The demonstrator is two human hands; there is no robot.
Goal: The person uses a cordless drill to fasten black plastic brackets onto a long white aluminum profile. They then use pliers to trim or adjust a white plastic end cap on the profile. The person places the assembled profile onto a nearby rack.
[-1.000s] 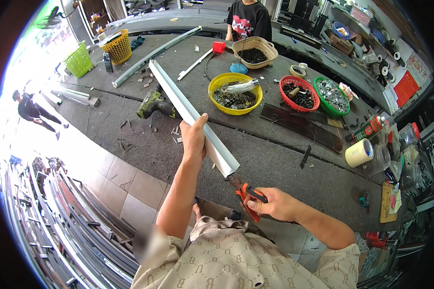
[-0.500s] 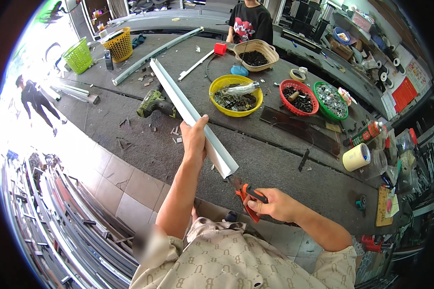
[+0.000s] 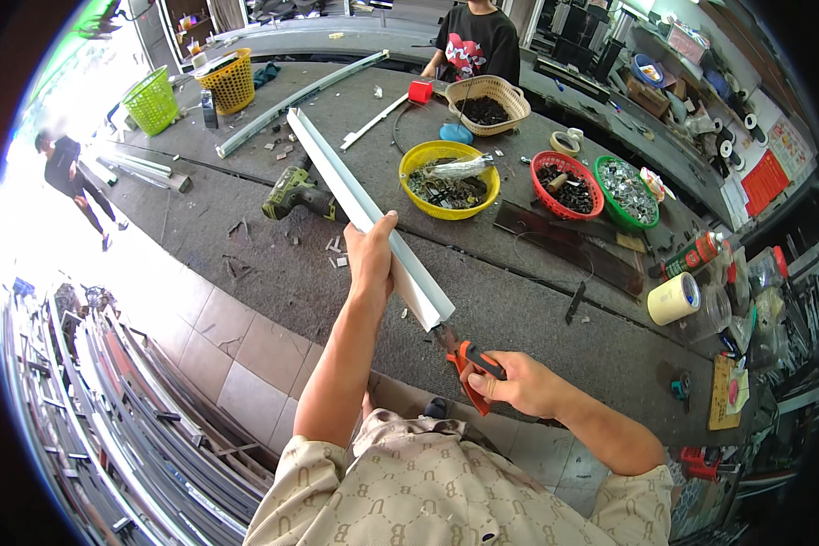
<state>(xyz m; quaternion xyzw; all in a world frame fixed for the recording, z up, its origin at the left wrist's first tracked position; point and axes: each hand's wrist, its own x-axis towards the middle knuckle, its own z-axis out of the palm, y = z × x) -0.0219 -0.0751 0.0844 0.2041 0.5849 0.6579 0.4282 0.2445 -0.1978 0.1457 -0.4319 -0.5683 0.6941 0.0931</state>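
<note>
My left hand point(image 3: 371, 257) is wrapped round a long white metal profile point(image 3: 337, 175), which slants from the far left toward me above the workbench. In my right hand point(image 3: 517, 382) are pliers point(image 3: 469, 364) with orange and black handles. Their jaws meet the near end of the profile; whether they bite on its edge or only touch it is too small to tell. A green and black cordless drill point(image 3: 298, 197) lies on the bench, partly behind the profile.
The grey workbench point(image 3: 337, 296) carries a yellow basket point(image 3: 449, 207), a red basket point(image 3: 584, 211) and a green basket point(image 3: 644, 223) of small parts. A tape roll point(image 3: 673, 298) and spray can point(image 3: 692, 256) stand right. Metal bars point(image 3: 109, 428) fill the lower left. A person point(image 3: 479, 45) stands across the bench.
The profile and pliers keep nearly the same place, both hands still holding them. The near end of the profile is slightly higher in view. A person at the far left has turned while walking.
</note>
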